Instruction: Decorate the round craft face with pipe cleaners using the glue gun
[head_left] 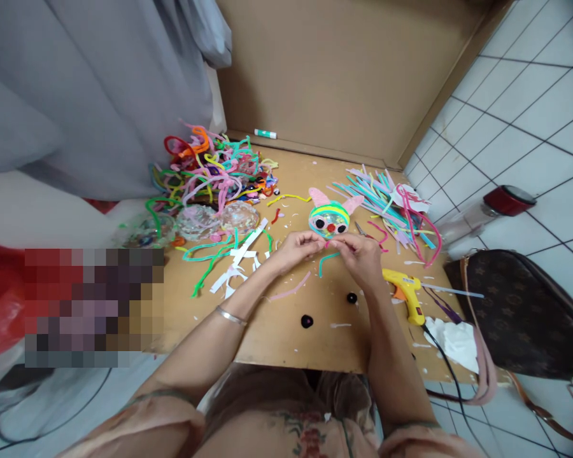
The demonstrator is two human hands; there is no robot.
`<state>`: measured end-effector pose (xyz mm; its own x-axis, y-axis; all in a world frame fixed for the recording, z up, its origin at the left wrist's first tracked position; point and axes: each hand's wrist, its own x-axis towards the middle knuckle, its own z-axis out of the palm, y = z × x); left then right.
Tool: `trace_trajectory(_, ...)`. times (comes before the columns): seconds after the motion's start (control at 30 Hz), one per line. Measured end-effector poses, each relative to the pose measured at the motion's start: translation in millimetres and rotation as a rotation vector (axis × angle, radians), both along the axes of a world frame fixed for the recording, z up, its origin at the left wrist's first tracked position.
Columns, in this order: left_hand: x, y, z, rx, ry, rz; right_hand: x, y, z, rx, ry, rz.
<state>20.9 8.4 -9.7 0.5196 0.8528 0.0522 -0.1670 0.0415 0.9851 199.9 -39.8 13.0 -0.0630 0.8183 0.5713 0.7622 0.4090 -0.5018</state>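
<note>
One pipe-cleaner animal face (329,217) is sitting at frame centre on the low wooden table (277,331): two pink ears, two dark eyes, one red nose. Two black pompoms (307,320) are lying below it, apart from each other. One yellow glue gun (407,291) is resting right of centre, its cord running off the bottom edge. Two heaps of pipe cleaners: one tangled pile (210,168) upper left, one straighter bundle (386,203) upper right. One green-capped marker (265,133) is lying by the back board.

A pixelated block is covering the lower left. The clear bowls (191,222) are hard to count. The brown bag (525,312) is being cut off at the right edge.

The left hand (293,248) and right hand (360,254) are meeting just below the face, fingertips pressed together, pinching something too small to identify. A turquoise strand (327,261) is lying directly beneath them.
</note>
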Motion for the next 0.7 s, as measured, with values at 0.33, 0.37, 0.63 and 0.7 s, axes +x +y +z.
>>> trace_trajectory(0.33, -2.1, -2.0, 6.5, -0.043, -0.005, -0.126, -1.2, 0.6, 1.3, 0.005, -0.006, 0.060)
trace_trajectory(0.37, -2.8, -2.4, 7.7, -0.032, 0.011, -0.133, -1.0, 1.0, 1.6, -0.002, -0.012, 0.072)
trace_trajectory(0.63, -4.3, 0.2, 7.9, 0.041, 0.064, -0.034, -2.5, 3.8, 1.0, 0.020, -0.036, 0.097)
trace_trajectory(0.7, -2.6, 1.1, 5.8, 0.021, 0.036, 0.025, -3.6, 4.1, 0.0, 0.041, -0.043, 0.094)
